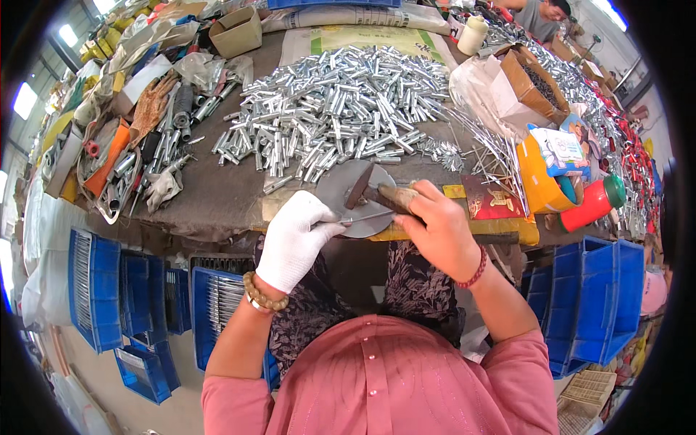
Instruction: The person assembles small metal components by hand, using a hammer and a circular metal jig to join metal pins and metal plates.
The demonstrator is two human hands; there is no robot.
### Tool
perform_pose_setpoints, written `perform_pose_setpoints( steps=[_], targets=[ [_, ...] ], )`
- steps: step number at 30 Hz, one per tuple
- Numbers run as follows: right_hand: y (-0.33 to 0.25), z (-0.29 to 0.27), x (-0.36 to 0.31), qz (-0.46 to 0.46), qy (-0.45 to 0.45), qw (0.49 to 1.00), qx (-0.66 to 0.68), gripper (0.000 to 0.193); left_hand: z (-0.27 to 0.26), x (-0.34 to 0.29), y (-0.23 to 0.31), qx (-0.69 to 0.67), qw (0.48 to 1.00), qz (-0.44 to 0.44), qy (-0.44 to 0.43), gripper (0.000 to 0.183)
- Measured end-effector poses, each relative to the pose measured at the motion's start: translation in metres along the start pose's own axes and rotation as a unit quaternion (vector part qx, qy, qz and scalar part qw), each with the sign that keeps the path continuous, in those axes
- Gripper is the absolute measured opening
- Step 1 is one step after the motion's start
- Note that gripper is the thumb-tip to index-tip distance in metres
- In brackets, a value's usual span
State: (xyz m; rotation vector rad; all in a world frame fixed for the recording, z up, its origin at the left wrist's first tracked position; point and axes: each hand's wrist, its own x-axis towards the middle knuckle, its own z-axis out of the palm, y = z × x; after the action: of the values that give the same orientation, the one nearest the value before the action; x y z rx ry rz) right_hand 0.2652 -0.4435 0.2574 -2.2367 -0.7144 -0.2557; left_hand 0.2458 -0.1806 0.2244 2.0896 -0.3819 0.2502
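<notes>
My left hand (299, 243), in a white knit glove, pinches a thin metal rod (371, 216) between thumb and fingers. The rod lies across the near part of a round grey metal disc (335, 187) at the bench's front edge. My bare right hand (444, 230) is closed around the short wooden handle of a hammer with a dark, rusty head (359, 187). That head is over the disc, just beyond the rod. The rod's right end reaches close to my right thumb; whether they touch I cannot tell. Behind the disc spreads a large heap of short silver metal tubes (333, 109).
Long thin rods (493, 156) lie right of the heap, near a dark red card (494, 198) and a red bottle with green cap (591, 205). Tools and rags (152, 123) crowd the left. Blue bins (598, 301) flank my legs. Another person (540, 20) sits far right.
</notes>
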Motion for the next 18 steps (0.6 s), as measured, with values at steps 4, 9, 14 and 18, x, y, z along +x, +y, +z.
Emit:
perform_pose_setpoints(
  steps=[4,9,14,18],
  targets=[
    [-0.001,0.0,0.009,-0.115,0.027,0.969,-0.215,0.027,-0.003,-0.002,0.004,-0.004,1.0,-0.001,-0.003,0.014],
    [-0.022,0.016,-0.022,-0.032,-0.044,0.987,-0.153,0.023,0.007,-0.009,0.0,-0.001,0.999,-0.004,0.041,0.017],
    [-0.022,0.026,-0.037,0.124,-0.133,0.981,0.071,0.029,0.029,-0.032,0.015,0.131,0.979,-0.001,0.158,0.028],
    [-0.037,0.031,-0.04,0.186,-0.139,0.965,0.12,0.026,0.043,-0.051,0.017,-0.089,0.97,-0.167,0.151,0.047]
  ],
)
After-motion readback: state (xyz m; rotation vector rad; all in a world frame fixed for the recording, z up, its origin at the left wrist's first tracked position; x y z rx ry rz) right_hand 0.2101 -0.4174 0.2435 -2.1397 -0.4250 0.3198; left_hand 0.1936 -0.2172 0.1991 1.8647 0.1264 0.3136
